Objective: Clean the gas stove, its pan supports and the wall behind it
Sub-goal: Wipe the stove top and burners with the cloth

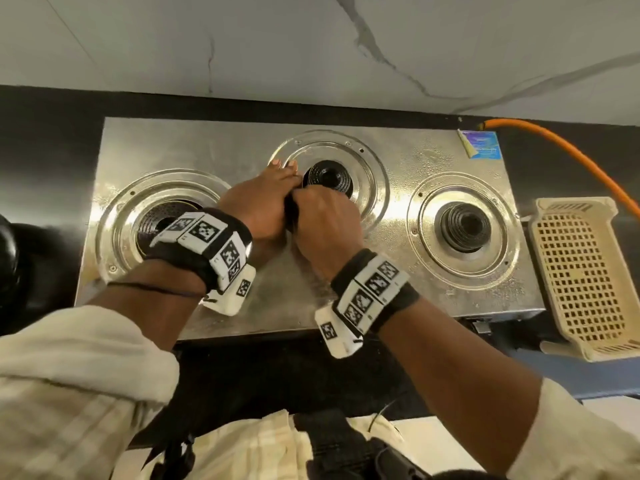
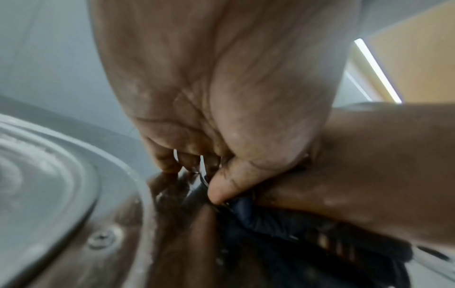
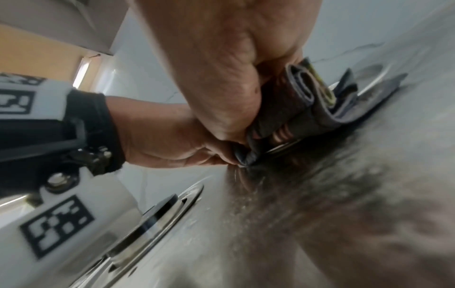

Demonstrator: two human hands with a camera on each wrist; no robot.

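Fingers [image 3: 236,124] of the right hand [image 1: 325,220] are curled tight round a dark folded cloth [image 3: 317,103], and the left hand [image 1: 263,206] has its thumb [image 2: 229,185] pinching the same cloth [image 2: 258,214] while its other fingertips [image 1: 282,165] reach straighter onto the metal. The two hands are pressed together, side by side, on the gas stove [image 1: 214,147].

The cloth is rolled into a short thick wad. In the right wrist view its layered end sticks out past the heel of the fist, and its long axis runs roughly left to right across the stove top, lying low against the steel. From the head view only a dark sliver of it [image 1: 292,211] shows between the hands, so its exact heading there cannot be told.

The hands sit on the near left part of the middle burner ring [image 1: 374,174], just beside the black burner head [image 1: 329,176]. The stove's long axis runs left to right; it has a left burner [image 1: 162,216], partly hidden by the left wrist, and a right burner [image 1: 464,226]. No pan supports sit on the burners.

Behind the stove rises a pale marbled wall [image 1: 277,46]. An orange hose [image 1: 554,140] leaves the far right corner, and a cream perforated basket [image 1: 585,271] lies just right of the stove.
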